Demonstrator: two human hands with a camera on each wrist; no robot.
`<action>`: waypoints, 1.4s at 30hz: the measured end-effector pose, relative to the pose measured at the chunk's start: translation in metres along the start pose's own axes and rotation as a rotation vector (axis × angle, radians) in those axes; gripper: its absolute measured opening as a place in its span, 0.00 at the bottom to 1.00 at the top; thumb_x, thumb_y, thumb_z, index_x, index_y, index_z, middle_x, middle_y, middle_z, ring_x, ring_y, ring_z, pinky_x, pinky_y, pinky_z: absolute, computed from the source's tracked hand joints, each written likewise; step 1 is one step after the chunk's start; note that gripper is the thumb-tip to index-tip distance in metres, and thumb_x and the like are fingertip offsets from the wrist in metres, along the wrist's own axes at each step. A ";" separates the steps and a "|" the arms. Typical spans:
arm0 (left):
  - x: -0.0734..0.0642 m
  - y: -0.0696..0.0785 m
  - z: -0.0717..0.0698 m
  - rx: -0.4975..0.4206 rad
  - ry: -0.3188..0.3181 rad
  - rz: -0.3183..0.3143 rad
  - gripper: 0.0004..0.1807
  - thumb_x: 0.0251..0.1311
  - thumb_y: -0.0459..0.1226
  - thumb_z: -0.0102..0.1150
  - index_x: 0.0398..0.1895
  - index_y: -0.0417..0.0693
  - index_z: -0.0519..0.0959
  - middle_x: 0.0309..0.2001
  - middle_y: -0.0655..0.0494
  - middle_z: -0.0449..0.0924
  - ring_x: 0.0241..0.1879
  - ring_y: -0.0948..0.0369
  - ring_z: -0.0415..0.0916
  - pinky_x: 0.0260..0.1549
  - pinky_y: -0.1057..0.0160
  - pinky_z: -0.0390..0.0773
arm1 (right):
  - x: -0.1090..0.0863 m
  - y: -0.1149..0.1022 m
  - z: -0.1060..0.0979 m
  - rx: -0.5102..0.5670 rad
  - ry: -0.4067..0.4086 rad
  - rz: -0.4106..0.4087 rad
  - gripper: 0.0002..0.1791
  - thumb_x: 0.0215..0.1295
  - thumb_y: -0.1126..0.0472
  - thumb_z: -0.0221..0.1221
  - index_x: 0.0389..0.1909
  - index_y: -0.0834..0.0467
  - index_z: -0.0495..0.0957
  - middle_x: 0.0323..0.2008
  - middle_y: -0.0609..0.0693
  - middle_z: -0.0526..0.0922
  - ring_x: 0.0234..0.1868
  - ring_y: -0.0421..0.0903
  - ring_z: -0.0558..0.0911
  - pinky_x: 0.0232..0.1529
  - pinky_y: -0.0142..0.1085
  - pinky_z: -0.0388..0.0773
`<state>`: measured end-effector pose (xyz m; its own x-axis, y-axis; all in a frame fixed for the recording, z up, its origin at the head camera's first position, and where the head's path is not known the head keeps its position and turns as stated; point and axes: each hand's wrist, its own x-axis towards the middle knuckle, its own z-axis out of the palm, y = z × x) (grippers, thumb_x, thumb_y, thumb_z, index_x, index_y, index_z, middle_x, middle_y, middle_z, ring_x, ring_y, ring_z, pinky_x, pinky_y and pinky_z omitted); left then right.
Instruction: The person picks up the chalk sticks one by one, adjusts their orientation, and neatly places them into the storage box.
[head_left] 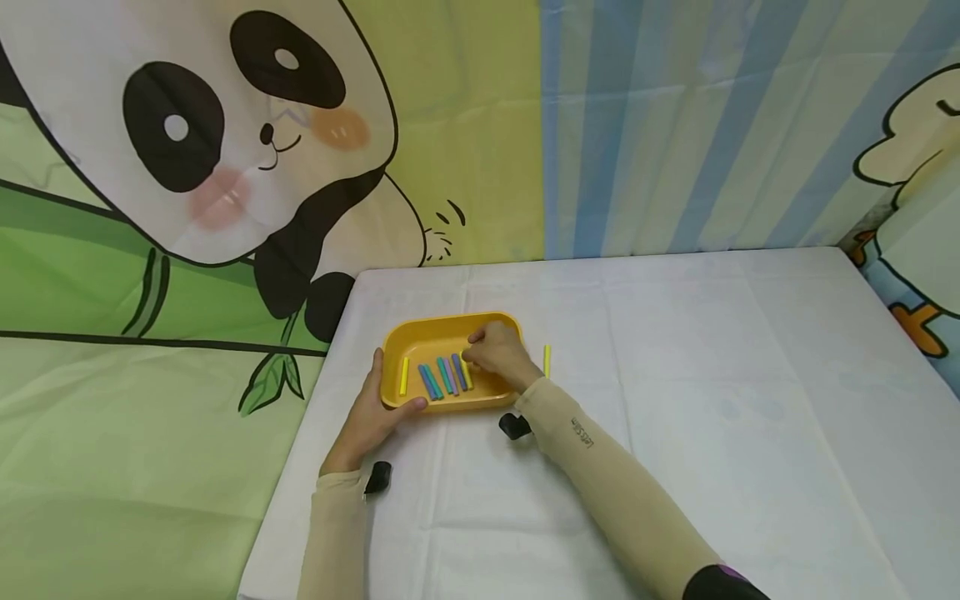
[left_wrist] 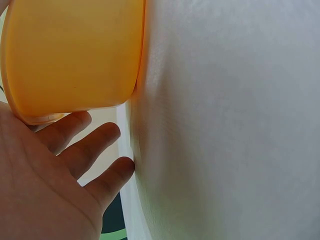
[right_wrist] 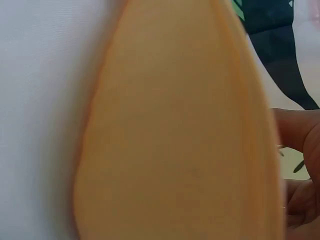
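Observation:
A yellow-orange tray sits on the white-covered table. Inside it stands a row of short, thin chalk-like sticks in blue, green and purple. My left hand rests against the tray's near left corner, thumb along the front rim. In the left wrist view its other fingers are straight and spread beside the tray wall. Reaching over the tray's right part, my right hand pinches the upper end of a yellow stick at the row's right end. The tray wall hides that stick in the right wrist view.
Another yellow stick lies apart at the tray's left side. One more yellow stick is on the table just right of the tray. A printed panda cloth hangs behind the table's far left edge.

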<state>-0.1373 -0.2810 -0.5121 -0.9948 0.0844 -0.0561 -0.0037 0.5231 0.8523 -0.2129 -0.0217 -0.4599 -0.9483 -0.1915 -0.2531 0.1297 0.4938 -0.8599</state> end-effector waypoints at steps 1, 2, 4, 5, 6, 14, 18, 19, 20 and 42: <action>0.000 0.000 0.000 -0.001 0.000 0.000 0.68 0.53 0.56 0.75 0.80 0.75 0.29 0.82 0.59 0.37 0.79 0.56 0.38 0.74 0.40 0.45 | -0.001 -0.001 -0.003 0.018 -0.005 -0.006 0.19 0.62 0.62 0.68 0.53 0.64 0.82 0.35 0.54 0.86 0.38 0.51 0.85 0.40 0.37 0.82; 0.000 0.000 0.000 -0.003 -0.001 -0.001 0.68 0.52 0.57 0.75 0.80 0.75 0.29 0.82 0.59 0.37 0.79 0.56 0.38 0.74 0.40 0.45 | -0.002 -0.002 -0.005 0.032 -0.007 -0.011 0.20 0.62 0.62 0.68 0.53 0.65 0.81 0.36 0.54 0.86 0.39 0.52 0.85 0.40 0.37 0.82; 0.000 0.000 0.000 -0.007 -0.002 -0.004 0.68 0.52 0.57 0.75 0.80 0.75 0.29 0.82 0.59 0.37 0.79 0.56 0.38 0.74 0.40 0.44 | -0.004 -0.003 -0.011 0.055 -0.008 -0.024 0.21 0.62 0.62 0.67 0.55 0.65 0.81 0.38 0.55 0.86 0.41 0.55 0.86 0.39 0.37 0.82; 0.000 0.000 0.000 -0.007 -0.002 -0.004 0.68 0.52 0.57 0.75 0.80 0.75 0.29 0.82 0.60 0.37 0.79 0.56 0.38 0.74 0.40 0.44 | -0.004 -0.004 -0.014 0.060 -0.004 -0.032 0.21 0.62 0.62 0.67 0.55 0.65 0.81 0.38 0.55 0.86 0.42 0.56 0.86 0.39 0.36 0.83; 0.000 0.000 0.000 -0.007 -0.001 -0.004 0.68 0.53 0.56 0.75 0.80 0.75 0.29 0.82 0.60 0.37 0.79 0.56 0.38 0.74 0.40 0.44 | -0.005 -0.005 -0.017 0.065 0.003 -0.038 0.21 0.62 0.62 0.68 0.55 0.65 0.81 0.39 0.54 0.85 0.43 0.56 0.86 0.38 0.36 0.83; 0.001 -0.002 0.001 -0.013 0.000 0.011 0.67 0.54 0.54 0.76 0.80 0.76 0.29 0.82 0.60 0.36 0.79 0.56 0.38 0.74 0.40 0.44 | -0.010 -0.009 -0.041 0.075 0.069 -0.058 0.16 0.62 0.60 0.69 0.50 0.58 0.82 0.39 0.50 0.84 0.42 0.55 0.86 0.39 0.39 0.84; 0.000 -0.002 0.001 -0.015 0.002 0.013 0.67 0.54 0.54 0.76 0.80 0.75 0.29 0.82 0.59 0.36 0.79 0.56 0.38 0.74 0.41 0.44 | -0.017 -0.008 -0.052 0.083 0.094 -0.067 0.16 0.62 0.59 0.68 0.50 0.57 0.82 0.41 0.51 0.84 0.40 0.55 0.86 0.39 0.40 0.84; 0.000 -0.002 0.001 -0.017 0.002 0.014 0.67 0.54 0.54 0.76 0.80 0.75 0.29 0.82 0.59 0.36 0.79 0.56 0.38 0.74 0.41 0.44 | -0.019 -0.008 -0.055 0.078 0.102 -0.071 0.16 0.62 0.59 0.68 0.51 0.57 0.82 0.41 0.50 0.84 0.39 0.54 0.86 0.39 0.40 0.84; 0.000 -0.002 0.001 -0.018 0.001 0.015 0.67 0.54 0.53 0.76 0.80 0.74 0.29 0.82 0.58 0.36 0.79 0.56 0.38 0.74 0.41 0.44 | -0.020 -0.006 -0.058 0.079 0.107 -0.071 0.17 0.63 0.59 0.68 0.51 0.57 0.82 0.42 0.50 0.83 0.38 0.53 0.86 0.39 0.41 0.84; 0.001 -0.002 0.000 -0.024 -0.001 0.042 0.68 0.54 0.52 0.76 0.80 0.73 0.29 0.82 0.58 0.37 0.79 0.57 0.39 0.75 0.41 0.44 | -0.028 0.053 -0.086 0.013 0.223 0.031 0.23 0.62 0.57 0.67 0.56 0.62 0.81 0.44 0.53 0.84 0.35 0.47 0.84 0.37 0.36 0.83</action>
<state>-0.1383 -0.2820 -0.5139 -0.9940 0.1072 -0.0205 0.0360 0.4989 0.8659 -0.2043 0.0829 -0.4604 -0.9841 0.0168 -0.1765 0.1624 0.4856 -0.8590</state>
